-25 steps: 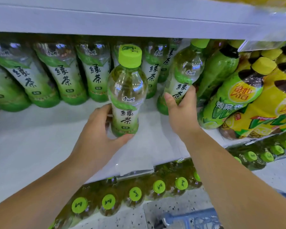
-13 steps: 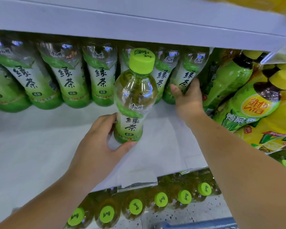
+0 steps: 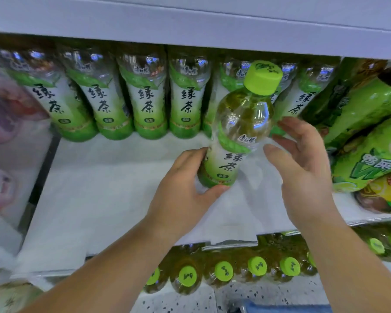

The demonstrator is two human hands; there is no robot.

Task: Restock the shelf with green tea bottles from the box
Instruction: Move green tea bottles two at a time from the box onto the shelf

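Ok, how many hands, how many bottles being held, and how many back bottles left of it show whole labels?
Hands: 2, the left hand and the right hand
Held: 1 green tea bottle
Whole labels left of it: 4 back-row bottles
Total: 7

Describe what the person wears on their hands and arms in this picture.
Nothing is worn. The left hand and right hand are bare: no gloves, rings or watch. The left forearm and right forearm are bare too, with no sleeve in view.

Both arms reach forward, the left hand (image 3: 185, 195) gripping a bottle (image 3: 239, 132), the right hand (image 3: 303, 168) open-fingered.
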